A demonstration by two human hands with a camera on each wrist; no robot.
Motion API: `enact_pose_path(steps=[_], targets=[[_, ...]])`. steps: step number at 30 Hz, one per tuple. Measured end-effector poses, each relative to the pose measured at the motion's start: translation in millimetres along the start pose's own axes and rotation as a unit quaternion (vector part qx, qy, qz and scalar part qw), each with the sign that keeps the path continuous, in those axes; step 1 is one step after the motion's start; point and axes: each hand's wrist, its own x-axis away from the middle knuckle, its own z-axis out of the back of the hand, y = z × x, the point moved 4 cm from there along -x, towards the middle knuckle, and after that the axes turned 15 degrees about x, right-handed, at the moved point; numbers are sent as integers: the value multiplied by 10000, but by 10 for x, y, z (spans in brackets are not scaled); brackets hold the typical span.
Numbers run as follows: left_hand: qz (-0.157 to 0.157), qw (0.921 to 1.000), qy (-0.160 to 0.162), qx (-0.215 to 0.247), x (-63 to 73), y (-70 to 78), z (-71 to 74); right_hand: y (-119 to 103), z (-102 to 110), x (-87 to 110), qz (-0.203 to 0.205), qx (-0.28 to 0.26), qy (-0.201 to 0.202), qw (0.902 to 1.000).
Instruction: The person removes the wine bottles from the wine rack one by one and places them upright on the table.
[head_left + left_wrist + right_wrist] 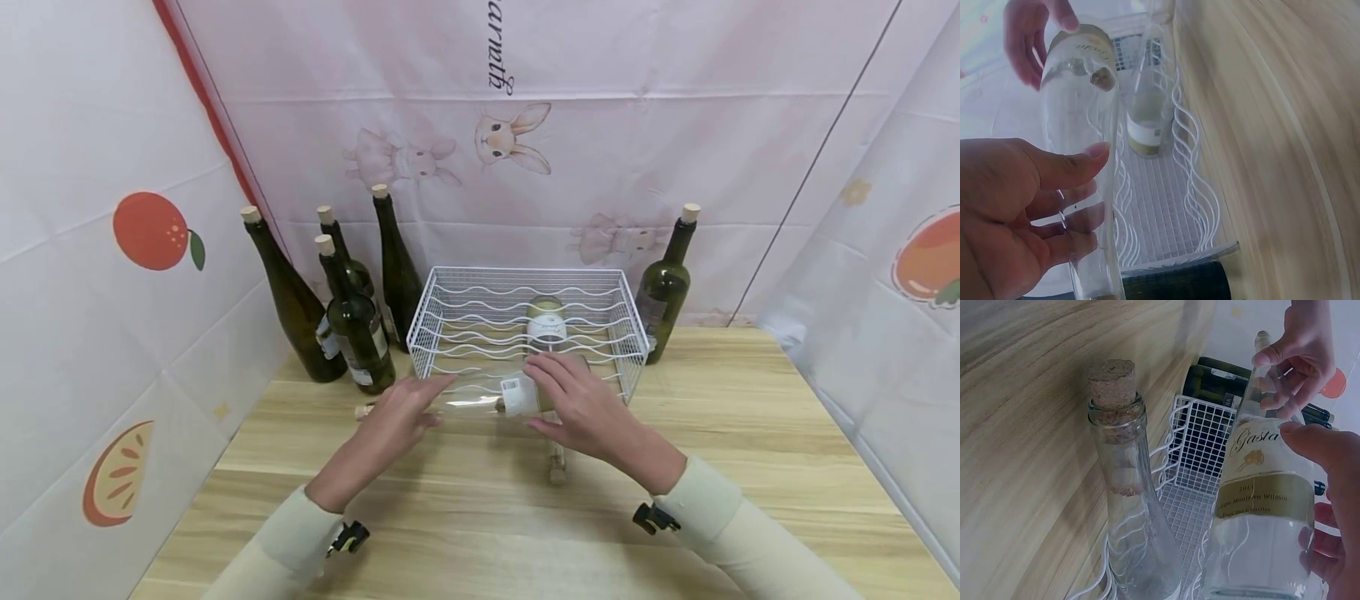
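Both hands hold a clear glass bottle (472,398) sideways over the front of a white wire rack (422,321). My left hand (401,412) grips it toward the neck end, with thumb and fingers on opposite sides in the left wrist view. Around the labelled body near the base, my right hand (581,408) curls its thumb and fingers. The bottle's label (1263,494) is white and gold with script lettering. Lying in the rack is a second clear bottle (1141,531), its neck pointing out over the front and plugged by a cork (1112,384).
Several corked dark green bottles stand left of the rack, among them a front one (360,337) and a tall one (296,308). Another green bottle (663,292) stands at the rack's right. A printed cloth (525,192) hangs behind the wooden table (465,533).
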Motion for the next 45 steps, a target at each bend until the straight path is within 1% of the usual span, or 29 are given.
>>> enact_pose_path(steps=[8, 12, 18, 21, 28, 37, 45], targets=[[-328, 9993, 189, -55, -34, 59, -12, -31, -12, -89, 35, 155, -115, 9998], [-353, 9991, 194, -123, -51, 79, -25, -56, -23, -141, 87, 221, -159, 9996], [-442, 9985, 252, -177, -74, 107, -40, -100, -84, -157, 38, 342, -518, 9981], [-432, 9986, 252, -188, -86, 112, -54, -110, -95, -163, 11, 428, -604, 9973], [-379, 9989, 129, -234, -119, 149, -89, -119, -131, -189, 6, 567, -800, 9952], [-363, 9988, 177, -279, -153, 191, -95, -115, -167, -189, -55, 821, -1202, 9893], [-341, 9986, 196, -340, -177, 189, -135, -109, -181, -162, -47, 962, -1133, 9889]])
